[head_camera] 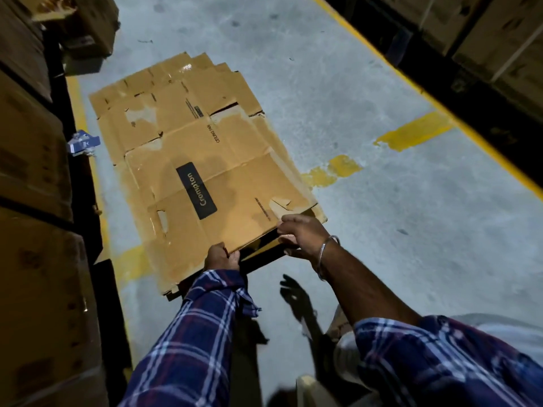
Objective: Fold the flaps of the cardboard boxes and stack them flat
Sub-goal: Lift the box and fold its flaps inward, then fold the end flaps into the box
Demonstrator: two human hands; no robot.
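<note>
**Flattened box held at its near edge over the floor pile**

Top flattened cardboard box [211, 183], printed with a black "Crompton" label [196, 190], lying on a pile of flattened boxes [164, 92] spread over the grey concrete floor [367, 201]. Near edge of that top box lifted slightly, with a dark gap showing beneath it.

Left hand [221, 257] gripping the near edge, fingers curled under the cardboard and thumb on top. Right hand [302, 236] at the near right corner, fingers [286, 223] bent over the edge and holding it; a metal bangle [329, 251] on that wrist. Both arms in blue plaid sleeves [199, 333], the right one rolled up past the forearm.

Pile lying lengthwise down the aisle, its far flaps fanned out unevenly. Tall stacks of brown cartons [32, 171] along the left side, more cartons on dark racking [484, 39] at upper right. Yellow painted lines [411, 133] on the floor, worn in patches. A small blue and white scrap [83, 143] beside the left stacks, just apart from the pile.
</note>
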